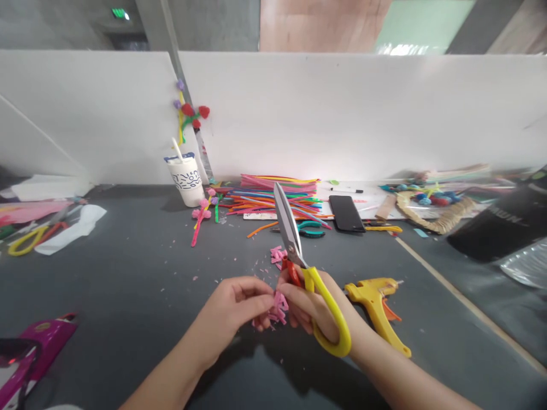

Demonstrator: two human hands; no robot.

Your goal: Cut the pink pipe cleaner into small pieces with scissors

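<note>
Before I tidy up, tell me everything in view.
scissors: 1, yellow-red handles, centre
scraps: many, pink, centre
glue gun: 1, yellow, near right
craft stems: many, multicoloured, far centre
pliers: 1, teal, far centre
phone: 1, black, right of centre
pen: 1, black-white, behind phone
cup: 1, white, left of centre
flower crafts: several, mixed, near cup
woven frame: 1, tan, far right
bulky object: 1, black, right edge
papers: several, white, left
handle loop: 1, yellow, left
purple item: 1, near left
table: 1, grey, underneath
left hand: 1, at scraps
right hand: 1, holding scissors
</note>
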